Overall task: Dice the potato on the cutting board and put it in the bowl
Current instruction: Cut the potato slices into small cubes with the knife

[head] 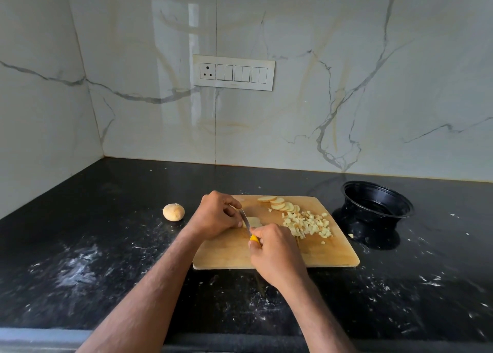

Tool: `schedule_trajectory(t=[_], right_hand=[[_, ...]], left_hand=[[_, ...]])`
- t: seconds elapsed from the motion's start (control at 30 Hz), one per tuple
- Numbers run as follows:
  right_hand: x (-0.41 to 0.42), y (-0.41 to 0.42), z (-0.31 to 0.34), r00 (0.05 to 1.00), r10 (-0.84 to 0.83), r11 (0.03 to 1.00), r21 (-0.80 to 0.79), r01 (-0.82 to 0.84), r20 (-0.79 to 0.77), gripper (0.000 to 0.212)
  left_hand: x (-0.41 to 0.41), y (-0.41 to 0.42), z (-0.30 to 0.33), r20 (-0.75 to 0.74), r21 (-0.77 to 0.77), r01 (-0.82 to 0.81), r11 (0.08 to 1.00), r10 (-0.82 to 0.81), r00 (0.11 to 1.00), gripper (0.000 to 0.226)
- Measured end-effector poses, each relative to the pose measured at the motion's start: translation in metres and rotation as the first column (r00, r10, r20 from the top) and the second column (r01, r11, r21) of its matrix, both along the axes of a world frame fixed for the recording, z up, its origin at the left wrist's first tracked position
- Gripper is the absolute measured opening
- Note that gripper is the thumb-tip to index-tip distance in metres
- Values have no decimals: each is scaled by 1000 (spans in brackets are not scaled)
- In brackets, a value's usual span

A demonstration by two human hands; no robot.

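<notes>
Nearest the camera, two bare forearms reach forward over the dark, speckled table (80,267). The right hand (274,254) has its grip clenched around the yellow handle of a knife (246,223), whose blade points away and to the left, its edge down on a pale potato slice (253,221). The left hand (216,215) curls over that slice from the left, fingertips grasping it against the wooden cutting board (232,254).

The board lies flat on the table. On its right half sits a loose pile of potato cubes (306,223), with a few stray bits near the board's right edge. Just behind the pile, a short overlapping row of round slices (280,204) runs toward the board's far edge.

To the left of the board, apart from it, a piece of unpeeled potato (173,212) rests on the table. To the right of the board stands a black bowl (376,206), tilted toward the camera, with no potato visible inside. One small bit lies on the table between board and bowl.

Behind, a white marble wall carries a switch panel (234,72).
</notes>
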State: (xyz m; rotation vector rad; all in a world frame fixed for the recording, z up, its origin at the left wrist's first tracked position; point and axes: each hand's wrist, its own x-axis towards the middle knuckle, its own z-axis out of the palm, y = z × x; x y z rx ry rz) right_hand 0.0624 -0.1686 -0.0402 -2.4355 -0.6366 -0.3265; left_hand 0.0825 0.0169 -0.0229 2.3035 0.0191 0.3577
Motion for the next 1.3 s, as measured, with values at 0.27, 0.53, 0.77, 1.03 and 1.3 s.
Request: schedule_trajectory(t=[0.27, 0.53, 0.77, 1.03, 1.3], right_hand=[[4, 0, 6, 999, 27, 997, -68, -29, -28, 32], [8, 8, 19, 995, 36, 987, -152, -50, -93, 29], [-2, -10, 14, 992, 98, 971, -212, -113, -82, 19], [-1, -67, 24, 920, 237, 971, 49, -233, -312, 8], [15, -56, 11, 990, 116, 943, 323, -85, -77, 28]], left_hand=[[1, 0, -1, -17, -11, 10, 1000, -10, 1000, 50], [2, -1, -3, -30, -36, -2, 999, 1, 1000, 51], [1, 0, -4, -10, -32, -8, 999, 7, 1000, 48], [-1, 0, -2, -1, 5, 53, 999, -53, 999, 41], [-2, 0, 2, -4, 40, 112, 993, -112, 994, 41]])
